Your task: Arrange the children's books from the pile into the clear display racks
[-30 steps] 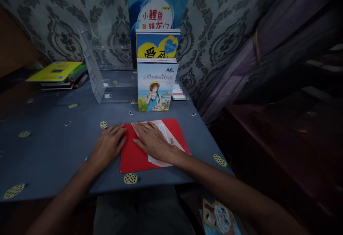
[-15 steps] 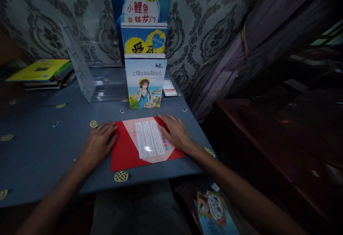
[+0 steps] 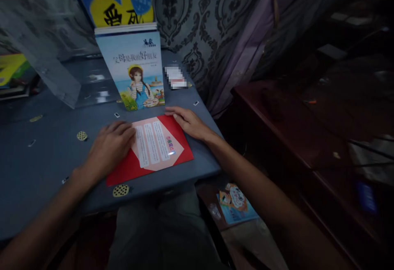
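A red book (image 3: pixel 156 147) with a pink panel and white text columns lies flat on the table, its print turned sideways. My left hand (image 3: pixel 107 145) rests over the book's left part, palm down with fingers stretched out, hiding that side of the cover. At the far right corner, my right hand (image 3: pixel 189 123) touches the book's edge with its fingers extended. Neither hand is closed around anything. Just beyond the red book stands a light blue book (image 3: pixel 135 69) with a picture of a figure in a yellow hat.
Behind the blue book stands a blue-and-yellow book (image 3: pixel 123 1). A clear plastic rack (image 3: pixel 66 85) is at the left, near a yellow-green book (image 3: pixel 12 69). A small white card (image 3: pixel 176 77) lies to the right. Below the table (image 3: pixel 55 155) is another colourful book (image 3: pixel 237 204).
My left hand has slid from the book's left edge onto its cover. My right hand has shifted from the cover to the far right corner. The view has swung right and down.
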`<state>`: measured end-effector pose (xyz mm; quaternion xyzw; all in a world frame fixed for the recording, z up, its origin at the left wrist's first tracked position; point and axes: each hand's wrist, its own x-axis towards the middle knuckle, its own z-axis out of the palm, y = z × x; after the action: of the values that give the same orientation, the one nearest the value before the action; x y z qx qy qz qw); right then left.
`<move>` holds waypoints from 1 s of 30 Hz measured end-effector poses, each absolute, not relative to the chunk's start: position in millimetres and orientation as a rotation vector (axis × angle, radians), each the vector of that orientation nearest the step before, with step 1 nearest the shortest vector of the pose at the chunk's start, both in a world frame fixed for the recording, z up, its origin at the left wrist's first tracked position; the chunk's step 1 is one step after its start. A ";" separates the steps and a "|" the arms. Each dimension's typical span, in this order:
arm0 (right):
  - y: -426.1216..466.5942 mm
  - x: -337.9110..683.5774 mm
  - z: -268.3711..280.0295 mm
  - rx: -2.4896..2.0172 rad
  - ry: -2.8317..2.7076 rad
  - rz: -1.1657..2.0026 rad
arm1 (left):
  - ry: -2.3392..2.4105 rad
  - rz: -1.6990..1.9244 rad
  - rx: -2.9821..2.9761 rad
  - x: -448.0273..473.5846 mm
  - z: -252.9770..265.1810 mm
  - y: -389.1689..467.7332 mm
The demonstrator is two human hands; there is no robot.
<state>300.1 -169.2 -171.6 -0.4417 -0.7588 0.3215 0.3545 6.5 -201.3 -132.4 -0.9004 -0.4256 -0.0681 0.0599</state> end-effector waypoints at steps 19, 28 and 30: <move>-167.8 297.4 -174.5 -1.091 -1.867 0.919 | -0.766 -0.159 -3.243 103.2 -136.8 -220.2; -171.1 292.7 -181.0 -1.154 -1.886 0.775 | -0.700 -0.196 -3.275 98.0 -145.1 -234.9; -174.7 291.1 -178.8 -1.187 -1.940 0.671 | -0.676 -0.181 -3.267 94.8 -145.3 -237.4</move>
<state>291.1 -174.7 -178.8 -0.4639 -0.7583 0.2622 0.3756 94.8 -237.4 -145.3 -0.9730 -0.2014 -0.0539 -0.0994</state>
